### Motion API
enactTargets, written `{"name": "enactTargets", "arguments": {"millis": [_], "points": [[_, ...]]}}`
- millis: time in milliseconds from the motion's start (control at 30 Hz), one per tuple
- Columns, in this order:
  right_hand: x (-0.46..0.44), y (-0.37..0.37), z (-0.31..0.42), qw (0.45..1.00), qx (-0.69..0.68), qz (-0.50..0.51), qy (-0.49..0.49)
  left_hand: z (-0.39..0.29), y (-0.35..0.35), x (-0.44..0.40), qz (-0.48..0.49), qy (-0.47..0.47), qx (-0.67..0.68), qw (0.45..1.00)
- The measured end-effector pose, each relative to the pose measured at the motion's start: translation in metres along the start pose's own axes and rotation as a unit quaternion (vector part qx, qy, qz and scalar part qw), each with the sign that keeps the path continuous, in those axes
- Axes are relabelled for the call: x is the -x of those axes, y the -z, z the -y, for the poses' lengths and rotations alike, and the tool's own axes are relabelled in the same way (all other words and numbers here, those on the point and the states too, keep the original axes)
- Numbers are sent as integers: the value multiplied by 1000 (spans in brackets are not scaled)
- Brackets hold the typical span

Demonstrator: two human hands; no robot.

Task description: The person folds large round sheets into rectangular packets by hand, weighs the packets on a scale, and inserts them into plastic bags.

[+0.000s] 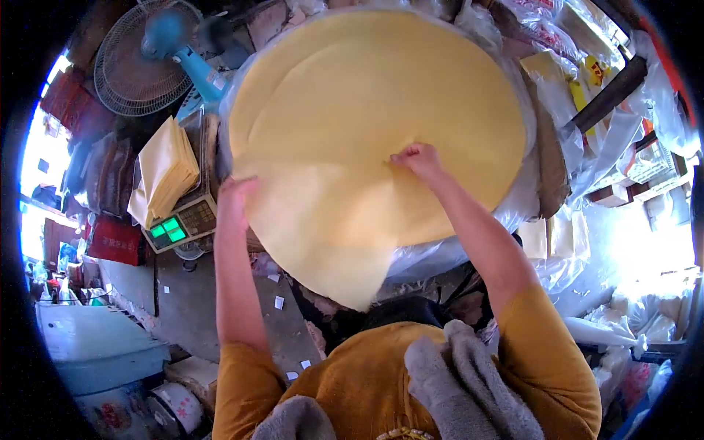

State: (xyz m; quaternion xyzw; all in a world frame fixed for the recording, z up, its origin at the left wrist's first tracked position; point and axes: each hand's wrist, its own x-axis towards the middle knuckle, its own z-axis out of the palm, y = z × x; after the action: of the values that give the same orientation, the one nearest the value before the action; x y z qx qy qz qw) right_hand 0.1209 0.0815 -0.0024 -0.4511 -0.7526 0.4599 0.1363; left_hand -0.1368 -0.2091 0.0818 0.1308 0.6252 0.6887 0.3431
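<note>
Right hand: the right hand (419, 158) is closed in a pinch on the top sheet (315, 220), right of its middle, thumb and fingertips together.
Left hand: the left hand (237, 196) is at the sheet's left edge, fingers pointing inward; it is blurred, so whether it grips the edge or only rests there I cannot tell.
Arms: both reach forward from the body, the right bent inward over the pile, the left straighter along its left side.
Top sheet: yellow, thin and wide, creased between the hands; its near part hangs past the pile's near rim in a loose point toward the lap.
State of the work: the sheet looks partly shifted or lifted, neither flat on the pile nor folded up.
Round pile: the round pile (411, 66) lies open and unfolded beneath, with plastic wrap (429, 260) around its rim.
Folded sheets: a bundle of folded sheets (170, 169) rests on the scale (196, 216) to the left, already folded; the scale's display (167, 232) glows green.
Farther out: a fan (143, 62) stands at far left, a red bag (116, 242) is beside the scale, and paper scraps (279, 302) dot the floor (183, 293).
</note>
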Motion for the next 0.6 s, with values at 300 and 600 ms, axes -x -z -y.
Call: {"name": "enactTargets", "arguments": {"millis": [300, 600], "points": [[-4, -12, 36, 991, -128, -5, 46, -21, 28, -8, -36, -16, -21, 999], [-9, -29, 34, 990, 78, -10, -119, -15, 42, -5, -65, -9, -39, 997]]}}
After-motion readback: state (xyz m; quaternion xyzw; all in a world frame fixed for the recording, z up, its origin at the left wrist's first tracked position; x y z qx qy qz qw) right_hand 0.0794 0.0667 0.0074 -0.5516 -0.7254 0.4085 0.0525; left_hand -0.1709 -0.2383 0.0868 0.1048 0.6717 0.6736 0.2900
